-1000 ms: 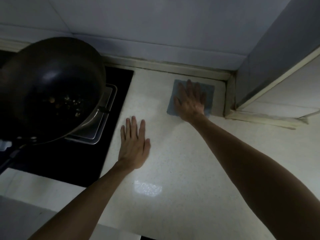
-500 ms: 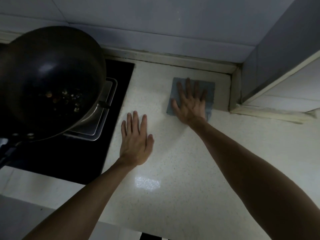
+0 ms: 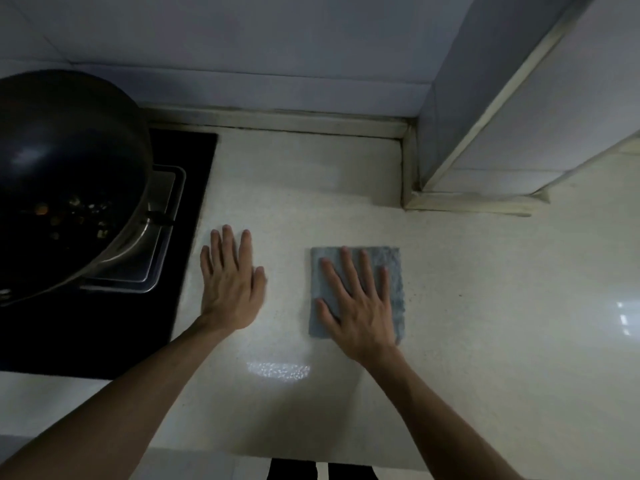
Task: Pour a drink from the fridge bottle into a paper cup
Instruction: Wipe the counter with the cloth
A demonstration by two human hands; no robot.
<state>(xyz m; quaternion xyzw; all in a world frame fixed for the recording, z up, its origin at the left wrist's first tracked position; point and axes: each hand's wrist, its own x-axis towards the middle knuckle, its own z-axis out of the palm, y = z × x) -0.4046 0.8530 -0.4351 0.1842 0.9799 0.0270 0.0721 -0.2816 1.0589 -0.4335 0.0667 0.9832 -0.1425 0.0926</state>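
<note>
My right hand (image 3: 358,303) lies flat with spread fingers on a square grey-blue cloth (image 3: 391,268), pressing it onto the pale speckled counter (image 3: 311,188). My left hand (image 3: 230,282) rests flat on the bare counter, fingers straight, just right of the stove edge and a hand's width left of the cloth. No bottle, fridge or paper cup shows in this view.
A dark wok (image 3: 65,181) holding food scraps sits on the black stove (image 3: 104,327) at the left. A tiled wall (image 3: 277,46) runs behind. A boxed corner column (image 3: 485,133) juts out at the back right. The counter's front edge (image 3: 242,459) is near my body.
My right hand has slid the cloth from the back corner toward me, into the middle of the counter. My left hand has stayed flat in about the same place.
</note>
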